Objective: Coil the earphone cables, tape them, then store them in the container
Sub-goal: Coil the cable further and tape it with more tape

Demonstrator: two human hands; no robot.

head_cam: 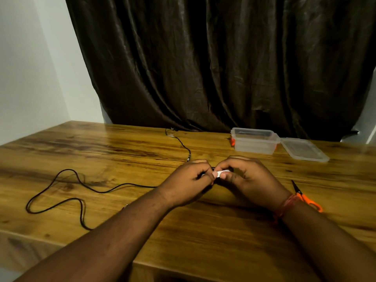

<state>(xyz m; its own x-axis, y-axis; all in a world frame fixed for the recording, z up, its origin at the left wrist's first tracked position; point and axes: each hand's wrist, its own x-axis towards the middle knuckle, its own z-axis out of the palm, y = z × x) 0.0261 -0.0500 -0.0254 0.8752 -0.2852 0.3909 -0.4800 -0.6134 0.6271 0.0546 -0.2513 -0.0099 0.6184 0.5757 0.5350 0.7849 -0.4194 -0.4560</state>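
Note:
My left hand (191,181) and my right hand (248,180) meet over the middle of the wooden table (142,231). Between their fingertips they pinch a small white strip of tape (221,173), with a bit of dark cable showing beside it; most of what my fingers hold is hidden. A loose black earphone cable (67,192) lies in open loops at the left. Another black cable (182,145) runs from the back edge towards my hands. The clear plastic container (254,142) stands open at the back right.
The container's clear lid (304,150) lies flat just right of it. Orange-handled scissors (305,197) lie behind my right wrist, partly hidden. A dark curtain (223,68) hangs behind the table, and a white wall is at the left.

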